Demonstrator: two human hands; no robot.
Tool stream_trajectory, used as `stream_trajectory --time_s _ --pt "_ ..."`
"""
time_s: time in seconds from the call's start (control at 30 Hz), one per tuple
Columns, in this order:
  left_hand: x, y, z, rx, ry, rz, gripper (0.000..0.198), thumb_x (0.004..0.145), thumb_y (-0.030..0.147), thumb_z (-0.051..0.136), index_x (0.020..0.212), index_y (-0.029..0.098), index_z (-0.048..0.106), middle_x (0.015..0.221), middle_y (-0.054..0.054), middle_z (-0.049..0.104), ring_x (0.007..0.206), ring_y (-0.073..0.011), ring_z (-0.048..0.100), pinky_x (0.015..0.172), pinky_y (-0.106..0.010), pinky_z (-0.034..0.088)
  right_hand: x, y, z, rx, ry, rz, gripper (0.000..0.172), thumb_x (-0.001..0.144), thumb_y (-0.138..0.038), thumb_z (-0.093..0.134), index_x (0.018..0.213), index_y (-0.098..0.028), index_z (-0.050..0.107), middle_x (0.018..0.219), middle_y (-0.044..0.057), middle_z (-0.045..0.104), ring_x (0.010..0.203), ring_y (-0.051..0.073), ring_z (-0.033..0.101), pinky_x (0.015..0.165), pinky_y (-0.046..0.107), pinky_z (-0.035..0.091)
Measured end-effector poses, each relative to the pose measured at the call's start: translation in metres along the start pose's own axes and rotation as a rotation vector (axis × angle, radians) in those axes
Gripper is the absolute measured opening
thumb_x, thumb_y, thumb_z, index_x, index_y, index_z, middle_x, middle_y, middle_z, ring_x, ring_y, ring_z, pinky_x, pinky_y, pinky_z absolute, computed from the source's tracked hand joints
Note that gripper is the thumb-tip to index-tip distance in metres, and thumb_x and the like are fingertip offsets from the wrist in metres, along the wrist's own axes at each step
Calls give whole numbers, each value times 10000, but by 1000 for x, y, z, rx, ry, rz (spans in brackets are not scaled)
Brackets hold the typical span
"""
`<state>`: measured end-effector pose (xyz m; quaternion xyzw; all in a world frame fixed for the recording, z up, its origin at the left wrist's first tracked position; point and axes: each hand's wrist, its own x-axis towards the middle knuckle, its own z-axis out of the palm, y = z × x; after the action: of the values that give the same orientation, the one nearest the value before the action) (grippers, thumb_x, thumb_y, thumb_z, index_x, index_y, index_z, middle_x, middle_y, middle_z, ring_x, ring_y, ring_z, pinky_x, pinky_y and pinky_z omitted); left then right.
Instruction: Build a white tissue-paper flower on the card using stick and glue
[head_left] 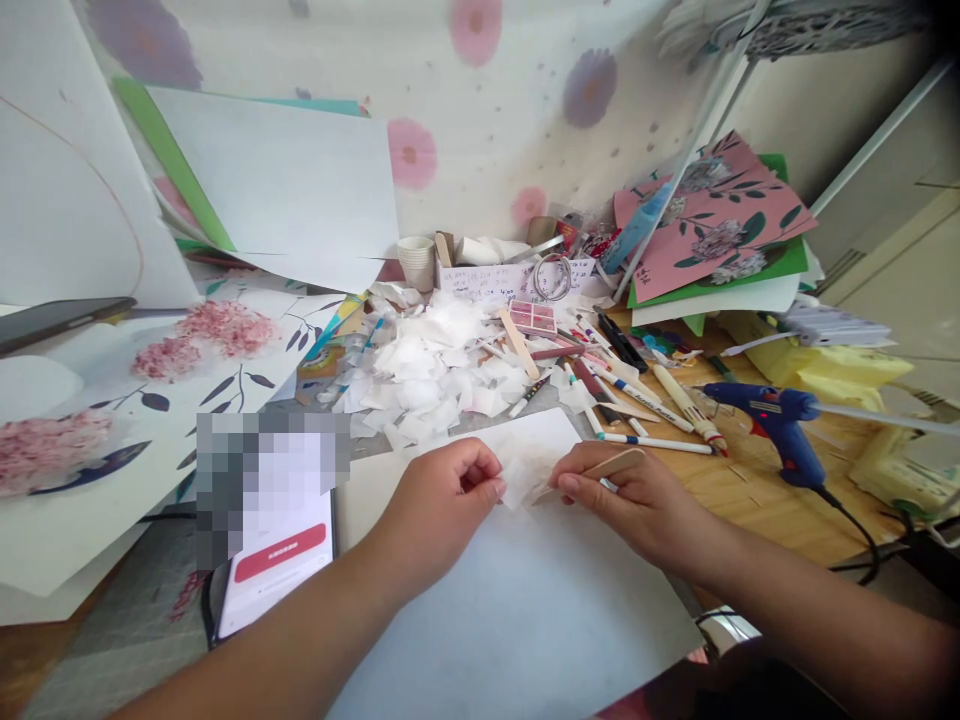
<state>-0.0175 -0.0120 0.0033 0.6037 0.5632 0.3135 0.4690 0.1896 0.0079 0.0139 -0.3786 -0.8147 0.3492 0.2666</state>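
Note:
My left hand (442, 505) is curled, its fingertips pinching the left edge of a small white tissue piece (525, 472). My right hand (626, 495) pinches the same piece from the right and also holds a flat wooden craft stick (619, 462) along its fingers. Both hands hover over a large white sheet of paper (525, 610) lying on the table in front of me. Just beyond the hands lies a heap of white tissue scraps (431, 365).
A phone (274, 560) with a red button on screen lies at the left. A blue glue gun (780, 425) with its cord rests at the right. Pens, sticks and a small palette (534, 317) lie behind. Floral paper sheets (150, 380) and a pink floral card (712, 225) crowd the edges.

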Motion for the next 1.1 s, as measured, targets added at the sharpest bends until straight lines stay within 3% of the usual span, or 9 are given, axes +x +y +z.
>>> stream_trajectory --time_s 0.2,0.37,0.5,0.7,0.93,1.1 --pt "0 -5 12 337 -23 111 103 790 239 486 725 217 564 641 43 568 588 -127 516 531 -226 358 -5 3 0 22 18 8 277 920 -278 458 767 -144 647 765 47 649 712 141 587 650 255 437" --pt "3 -4 15 477 0 171 100 763 198 495 709 218 577 633 33 553 602 -141 495 554 -252 318 -10 0 -2 47 77 43 245 903 -266 479 756 -157 642 713 23 628 678 130 583 621 237 434" --pt "3 -4 14 541 -2 197 104 767 192 485 723 221 574 669 22 573 646 -158 513 576 -263 323 -17 -9 -3 20 144 -64 184 897 -214 476 806 -162 627 742 24 610 703 128 574 638 240 439" --pt "3 -5 15 576 -4 215 108 774 190 479 757 225 579 706 16 595 669 -160 531 595 -263 344 -21 -7 7 -195 77 -339 128 891 -139 485 931 -138 606 808 56 609 758 148 533 673 277 418" --pt "3 -5 14 583 -8 220 84 738 170 502 727 221 568 684 27 579 662 -144 519 590 -248 336 -22 -2 15 -534 -60 -434 214 917 -170 410 933 -131 620 771 69 575 707 177 470 606 302 371" --pt "1 -5 13 589 1 234 94 717 128 500 709 210 546 701 25 561 677 -136 510 606 -246 340 -22 -5 15 -611 -92 -473 291 947 -180 330 943 -110 613 767 78 564 688 183 460 577 307 359"
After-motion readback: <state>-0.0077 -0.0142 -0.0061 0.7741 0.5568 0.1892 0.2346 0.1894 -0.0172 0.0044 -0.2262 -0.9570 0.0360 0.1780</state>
